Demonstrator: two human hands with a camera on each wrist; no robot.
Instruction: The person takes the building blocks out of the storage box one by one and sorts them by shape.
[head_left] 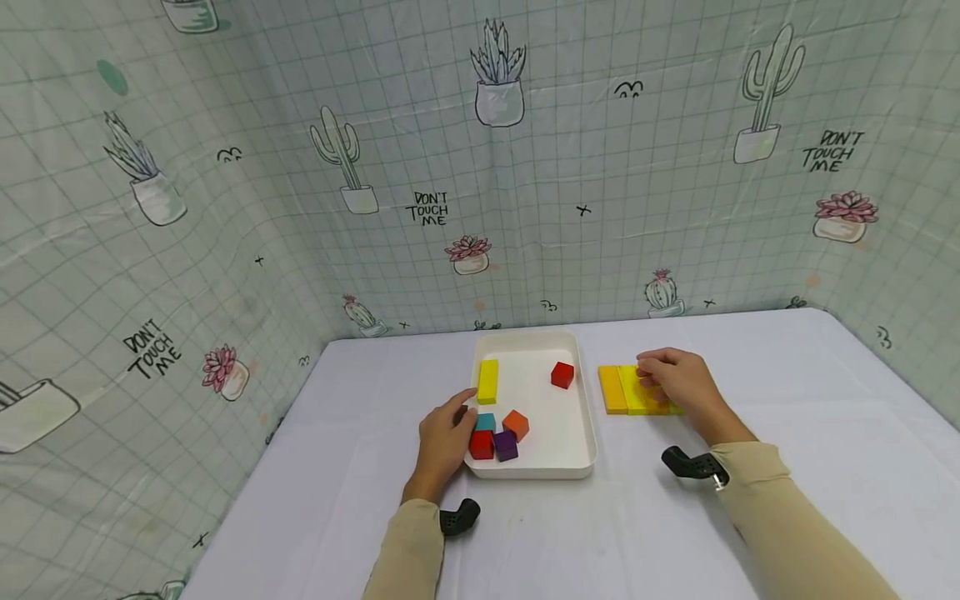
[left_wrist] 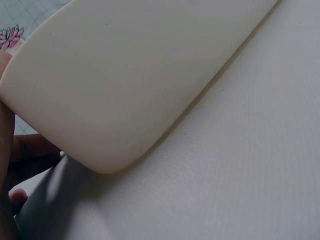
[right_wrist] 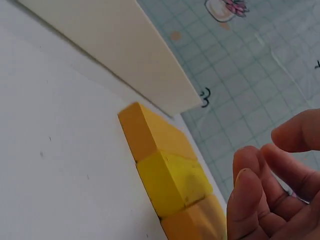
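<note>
Four yellow and amber blocks (head_left: 633, 392), as far as I can count past the fingers, lie side by side in a row on the white table (head_left: 525, 533), right of the shallow tray (head_left: 551, 437). My right hand (head_left: 684, 387) hangs over that row, fingers loosely bent and grasping nothing. My left hand (head_left: 441, 437) touches the tray's left rim; whether it pinches the wall I cannot tell. I'd expect each block to be light, rigid and hard to damage, smooth enough to slip if I caught only a corner. With neighbours touching, I'd take the end amber block (right_wrist: 132, 132) by its two short ends, or get a finger on its free long side, facing the tray. The tray itself looks stiff and light, so a steadying touch on its rim makes sense.
</note>
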